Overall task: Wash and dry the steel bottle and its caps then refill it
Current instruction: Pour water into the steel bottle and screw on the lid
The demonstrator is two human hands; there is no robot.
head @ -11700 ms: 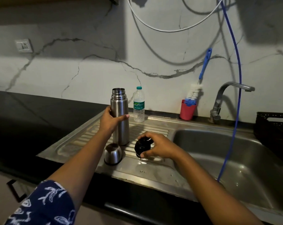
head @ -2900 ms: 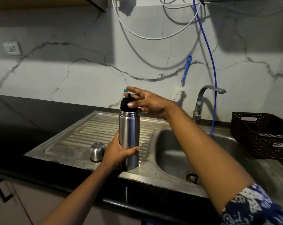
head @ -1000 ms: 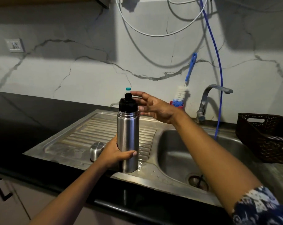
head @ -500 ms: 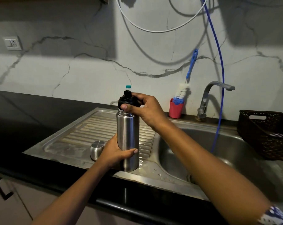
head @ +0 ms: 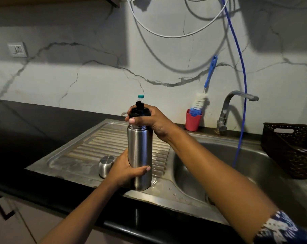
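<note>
With the left grip (head: 127,170) clasping the steel bottle (head: 140,150) upright on the drainboard (head: 78,154), the right grip (head: 151,120) curls round its black inner cap (head: 139,110), apparently screwing it on; next comes the steel cup cap (head: 106,165) at the bottle's nine o'clock.

Red cup (head: 193,123) holds brush (head: 199,101) beside tap (head: 224,111).

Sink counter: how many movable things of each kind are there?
Bottles: 2, steel bottle, plastic bottle mostly hidden behind it
Steel-bottle caps: 2, black cap, steel cap
Brushes: 1, bottle brush
Cups: 1, red cup
Baskets: 1, basket
Total: 7
</note>
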